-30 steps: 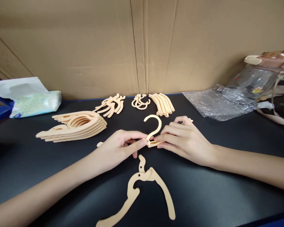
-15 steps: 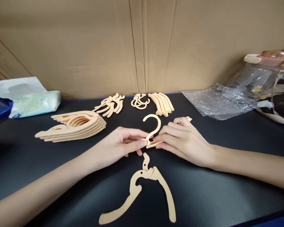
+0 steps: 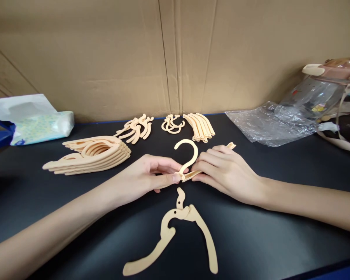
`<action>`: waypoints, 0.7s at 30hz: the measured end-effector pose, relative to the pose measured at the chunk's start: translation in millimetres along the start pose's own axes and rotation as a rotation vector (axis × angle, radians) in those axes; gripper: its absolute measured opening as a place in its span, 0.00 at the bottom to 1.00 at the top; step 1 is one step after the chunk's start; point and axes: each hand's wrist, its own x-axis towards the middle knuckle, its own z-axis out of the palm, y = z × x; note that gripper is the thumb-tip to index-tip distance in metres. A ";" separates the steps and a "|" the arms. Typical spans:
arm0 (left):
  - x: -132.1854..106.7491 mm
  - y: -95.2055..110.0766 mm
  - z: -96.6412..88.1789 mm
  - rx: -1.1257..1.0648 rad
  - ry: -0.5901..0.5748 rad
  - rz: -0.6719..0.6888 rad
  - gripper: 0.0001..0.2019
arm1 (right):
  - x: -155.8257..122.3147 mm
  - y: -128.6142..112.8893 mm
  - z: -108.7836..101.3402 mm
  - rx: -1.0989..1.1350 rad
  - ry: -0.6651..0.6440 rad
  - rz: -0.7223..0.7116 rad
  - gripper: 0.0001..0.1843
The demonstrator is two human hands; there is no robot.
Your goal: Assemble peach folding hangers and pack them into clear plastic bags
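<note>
Between my hands is a beige plastic clothes hanger (image 3: 195, 152), its hook pointing up and curling left. My left hand (image 3: 154, 175) pinches the joint at the base of the hook between thumb and fingers. Wrapped round the hanger's right arm is my right hand (image 3: 224, 169); the arm's tip pokes out beyond the knuckles. Part of the hanger is hidden by the fingers. Nearer to me, flat on the black table (image 3: 251, 241), lie a curved hanger piece (image 3: 160, 245), a straighter arm piece (image 3: 207, 241) and a small piece with a hole (image 3: 180, 197), touching or overlapping at their ends.
At left lies a stack of folded hangers (image 3: 90, 155). Behind are piles of curved pieces (image 3: 137, 128), hooks (image 3: 172, 124) and arm pieces (image 3: 198, 126). A tissue pack (image 3: 43, 126) is far left; a clear plastic bag (image 3: 268, 124) and bottle (image 3: 317, 93) stand right. Cardboard (image 3: 105, 58) walls the back.
My right hand has turned slightly, and the hanger's right arm now angles up a little more. The left hand keeps its pinch, its lower fingers tucked further under.
</note>
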 end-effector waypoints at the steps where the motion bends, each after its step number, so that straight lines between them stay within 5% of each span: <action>1: -0.5 1.1 0.8 -0.014 0.007 -0.005 0.10 | 0.0 -0.4 0.1 -0.013 -0.009 -0.002 0.16; 21: 3.4 -2.2 2.6 -0.084 0.068 -0.041 0.12 | -2.2 -3.1 -3.2 -0.034 0.061 -0.056 0.20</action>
